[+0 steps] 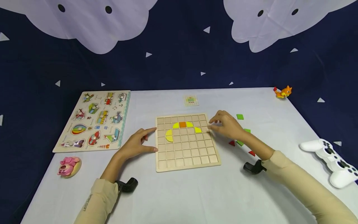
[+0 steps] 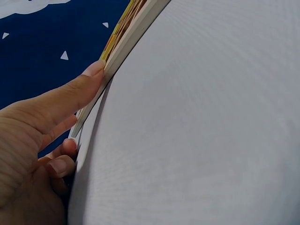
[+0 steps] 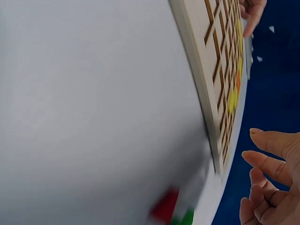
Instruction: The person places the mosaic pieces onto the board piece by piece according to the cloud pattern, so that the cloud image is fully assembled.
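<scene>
Judging from the wooden grid board (image 1: pixel 187 142), the pattern was barely begun: four yellow pieces (image 1: pixel 169 135) and one orange square (image 1: pixel 182 124) were seated along its 12 o'clock edge, while most cells were left bare. Green and red pieces (image 1: pixel 240 142) lay loose at 3 o'clock. The left hand (image 1: pixel 137 143) was pressed, fingers extended, against the board's 9 o'clock edge. The right hand (image 1: pixel 227 125) hovered at 2 o'clock; whether anything was pinched could not be told. The white table (image 1: pixel 179 193) was backed by a navy cloth (image 1: pixel 179 62).
</scene>
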Demonstrator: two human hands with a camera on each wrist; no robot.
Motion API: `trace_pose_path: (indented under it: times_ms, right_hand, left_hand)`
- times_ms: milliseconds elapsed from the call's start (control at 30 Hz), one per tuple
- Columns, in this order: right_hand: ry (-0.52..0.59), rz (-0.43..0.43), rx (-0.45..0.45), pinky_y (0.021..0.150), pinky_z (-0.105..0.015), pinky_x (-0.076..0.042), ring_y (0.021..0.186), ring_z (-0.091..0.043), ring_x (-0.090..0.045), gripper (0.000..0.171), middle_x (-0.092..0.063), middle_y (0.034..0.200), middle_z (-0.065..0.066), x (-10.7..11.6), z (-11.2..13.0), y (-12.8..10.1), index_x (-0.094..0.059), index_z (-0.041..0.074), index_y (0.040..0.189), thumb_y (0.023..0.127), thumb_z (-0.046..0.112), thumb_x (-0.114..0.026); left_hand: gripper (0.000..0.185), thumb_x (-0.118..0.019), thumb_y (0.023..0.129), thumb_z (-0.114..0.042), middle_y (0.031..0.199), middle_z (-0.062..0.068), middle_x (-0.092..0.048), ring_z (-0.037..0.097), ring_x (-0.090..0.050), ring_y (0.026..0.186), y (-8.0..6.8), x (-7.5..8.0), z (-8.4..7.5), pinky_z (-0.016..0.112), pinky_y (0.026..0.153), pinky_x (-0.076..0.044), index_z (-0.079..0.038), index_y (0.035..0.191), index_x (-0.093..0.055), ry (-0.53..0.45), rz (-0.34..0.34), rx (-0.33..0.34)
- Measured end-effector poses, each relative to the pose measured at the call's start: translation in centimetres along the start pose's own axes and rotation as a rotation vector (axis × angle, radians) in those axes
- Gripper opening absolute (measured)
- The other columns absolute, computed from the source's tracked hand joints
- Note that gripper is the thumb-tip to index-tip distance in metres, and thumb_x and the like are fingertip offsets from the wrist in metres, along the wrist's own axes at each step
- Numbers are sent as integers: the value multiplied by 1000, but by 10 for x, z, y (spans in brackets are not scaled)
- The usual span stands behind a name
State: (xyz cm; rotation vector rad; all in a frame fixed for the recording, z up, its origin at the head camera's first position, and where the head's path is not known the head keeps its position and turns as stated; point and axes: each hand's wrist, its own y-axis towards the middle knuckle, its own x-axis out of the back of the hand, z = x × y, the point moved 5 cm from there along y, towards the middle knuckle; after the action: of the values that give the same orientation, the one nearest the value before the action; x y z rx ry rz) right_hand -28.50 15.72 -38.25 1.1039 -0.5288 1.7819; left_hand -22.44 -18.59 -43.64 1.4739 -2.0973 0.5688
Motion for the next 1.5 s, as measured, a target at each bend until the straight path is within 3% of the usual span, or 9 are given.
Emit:
trace_pose_path:
  times_ms: [433,600,833,1167,1500]
  right_hand:
    - [-100,23,-86,76,-40,-44,92,-27,-55,17,-63,97,-12,42,-44,-59,-77,1,100,84,9,-77]
    - [-129,92,-62,76,-38,-44,89,-23,-54,15,-63,91,-6,54,-55,-76,-77,3,96,82,5,-78]
    - [-177,229,-26,79,-35,-44,90,-16,-51,18,-61,90,3,66,-68,-96,-76,14,91,75,9,-83]
    - [-278,302,-3,78,-34,-42,87,-13,-47,29,-55,86,9,68,-82,-111,-71,23,84,64,17,-91]
    - [-364,217,49,72,-33,-42,81,-12,-45,19,-53,81,8,64,-82,-104,-71,18,78,71,22,-88]
  left_hand:
    - [87,-87,75,-30,91,5,-40,20,-37,83,0,1,-1,34,73,-33,-12,149,-45,-12,12,2]
    - [87,-87,75,-29,91,5,-40,20,-37,82,0,0,0,34,72,-33,-12,150,-45,-8,12,2]
    - [87,-87,76,-30,91,5,-40,19,-37,82,0,0,0,33,72,-33,-12,150,-45,-8,17,-1]
    - [86,-87,76,-29,92,5,-40,20,-37,82,0,0,0,33,73,-34,-12,149,-45,-13,17,-7]
    - [87,-87,75,-29,91,5,-40,19,-37,83,0,0,0,33,73,-34,-11,149,-46,-10,9,-1]
